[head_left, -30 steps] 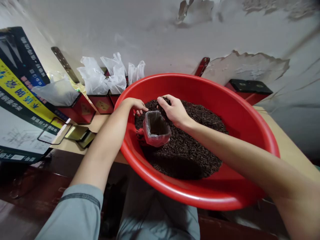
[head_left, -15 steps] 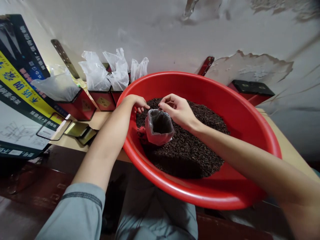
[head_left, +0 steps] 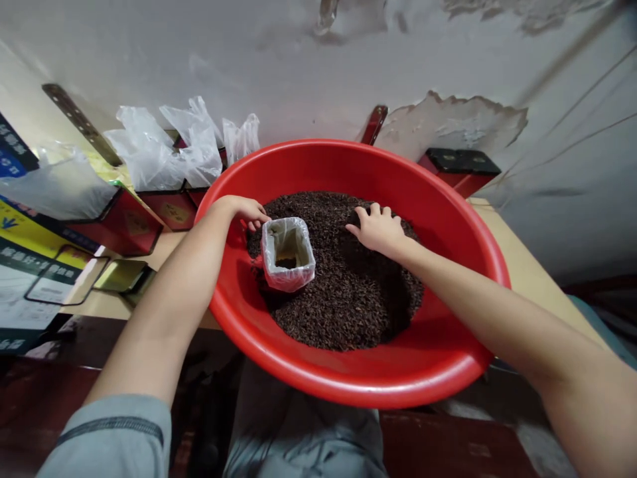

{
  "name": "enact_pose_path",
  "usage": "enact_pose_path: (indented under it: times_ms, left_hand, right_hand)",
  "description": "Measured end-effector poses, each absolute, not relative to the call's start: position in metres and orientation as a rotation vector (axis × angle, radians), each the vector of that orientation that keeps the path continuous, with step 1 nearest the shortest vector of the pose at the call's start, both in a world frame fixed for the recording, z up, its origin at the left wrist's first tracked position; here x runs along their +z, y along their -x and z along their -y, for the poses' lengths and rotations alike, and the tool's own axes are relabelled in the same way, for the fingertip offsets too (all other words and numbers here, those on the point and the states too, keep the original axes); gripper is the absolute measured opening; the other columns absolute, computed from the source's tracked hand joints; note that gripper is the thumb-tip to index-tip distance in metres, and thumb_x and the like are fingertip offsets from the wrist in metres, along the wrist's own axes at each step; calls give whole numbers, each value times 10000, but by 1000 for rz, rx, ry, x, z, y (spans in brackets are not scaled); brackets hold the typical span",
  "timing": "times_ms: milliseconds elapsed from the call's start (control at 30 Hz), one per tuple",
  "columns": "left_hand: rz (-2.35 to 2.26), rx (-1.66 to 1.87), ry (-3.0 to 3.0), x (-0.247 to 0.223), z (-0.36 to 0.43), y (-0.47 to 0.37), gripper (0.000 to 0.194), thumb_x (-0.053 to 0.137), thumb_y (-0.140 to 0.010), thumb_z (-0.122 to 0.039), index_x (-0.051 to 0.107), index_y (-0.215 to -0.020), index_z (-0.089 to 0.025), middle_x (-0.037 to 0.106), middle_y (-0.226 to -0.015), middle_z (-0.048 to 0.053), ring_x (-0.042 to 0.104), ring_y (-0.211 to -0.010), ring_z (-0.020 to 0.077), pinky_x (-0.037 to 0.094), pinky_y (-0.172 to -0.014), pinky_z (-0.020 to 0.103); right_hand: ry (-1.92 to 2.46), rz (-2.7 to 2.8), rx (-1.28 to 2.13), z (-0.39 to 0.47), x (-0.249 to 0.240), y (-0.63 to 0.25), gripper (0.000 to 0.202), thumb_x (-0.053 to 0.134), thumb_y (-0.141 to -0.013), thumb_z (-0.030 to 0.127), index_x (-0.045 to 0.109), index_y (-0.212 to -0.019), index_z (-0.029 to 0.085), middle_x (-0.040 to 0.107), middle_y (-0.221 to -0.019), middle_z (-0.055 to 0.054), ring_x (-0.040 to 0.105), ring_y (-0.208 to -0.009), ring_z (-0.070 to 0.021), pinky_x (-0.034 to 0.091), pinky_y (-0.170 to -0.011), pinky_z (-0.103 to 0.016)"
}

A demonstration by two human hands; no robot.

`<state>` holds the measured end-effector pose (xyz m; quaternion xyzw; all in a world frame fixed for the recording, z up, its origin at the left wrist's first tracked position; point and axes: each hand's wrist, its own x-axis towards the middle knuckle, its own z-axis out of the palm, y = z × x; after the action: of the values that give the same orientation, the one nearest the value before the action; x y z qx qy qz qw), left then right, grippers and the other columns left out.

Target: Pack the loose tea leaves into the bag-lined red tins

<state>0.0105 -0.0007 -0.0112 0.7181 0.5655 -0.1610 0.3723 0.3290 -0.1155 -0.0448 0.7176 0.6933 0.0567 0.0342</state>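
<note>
A wide red plastic basin (head_left: 343,384) holds dark loose tea leaves (head_left: 328,312). Towards its left side stands a square red tin (head_left: 288,280) lined with a clear plastic bag (head_left: 271,242) folded over the rim. A little brownish material shows at the bottom of the tin. My left hand (head_left: 251,212) is at the tin's far left corner, its fingers curled against the bagged edge; part of the grip is hidden. Over the far right part of the leaves, my right hand (head_left: 379,229) reaches palm down with fingers spread, touching the leaves and holding nothing visible.
Several red tins (head_left: 172,207) with plastic bags sticking up line the wall at left. Gold lids (head_left: 119,275) lie in front of them, by a printed carton (head_left: 30,279). Closed dark-topped tins (head_left: 462,162) stand behind the basin at right, on the wooden table (head_left: 537,265).
My right hand has left the tin's bag rim and moved right onto the tea leaves, its fingers spreading. My left hand stays by the tin. The view has shifted right.
</note>
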Motion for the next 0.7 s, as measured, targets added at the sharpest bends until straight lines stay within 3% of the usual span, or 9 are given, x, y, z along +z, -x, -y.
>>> enact_pose_path:
  times_ms: [300,533,700]
  left_hand:
    - [-1475,-435,-1820,-9,6,-10,606,671,-863,-451,616,-1393,-163,691,-1366,162,720,-1118,233,551,-757,202]
    - [-1481,-408,-1813,-8,10,-12,604,669,-851,-409,624,-1398,-157,675,-1393,160,727,-1063,219,550,-748,222]
    - [-1457,-393,-1801,-10,7,-11,587,649,-876,-426,621,-1394,-151,690,-1367,167,732,-1054,221,553,-784,244]
  right_hand:
    - [-2110,-2241,285,104,-38,-330,427,400,-1048,418,658,-1269,159,630,-1273,-234,570,-1196,-372,522,-832,-421]
    - [-2096,-2342,239,101,-28,-335,395,453,-1033,398,686,-1284,202,652,-1244,-160,678,-941,-281,514,-777,-392]
    - [-2152,-2473,197,105,-21,-326,374,496,-1021,402,699,-1248,185,682,-1248,-157,679,-1025,-305,529,-866,-421]
